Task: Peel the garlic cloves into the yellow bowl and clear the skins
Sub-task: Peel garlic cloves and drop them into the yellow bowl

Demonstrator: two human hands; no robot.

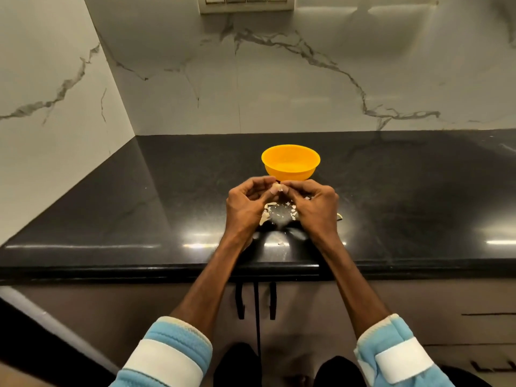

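A yellow bowl (290,162) stands on the black countertop (139,208), just beyond my hands. My left hand (247,203) and my right hand (314,203) meet in front of the bowl and pinch one garlic clove (277,187) between their fingertips, a little above the counter. Pale garlic skins (269,213) lie scattered on the counter beneath and between my hands. What is inside the bowl cannot be made out from here.
The counter runs into a corner of white marble walls (279,88) at the left and back. A switch plate (245,4) sits high on the back wall. Below the counter's front edge are cabinet doors with dark handles (240,300).
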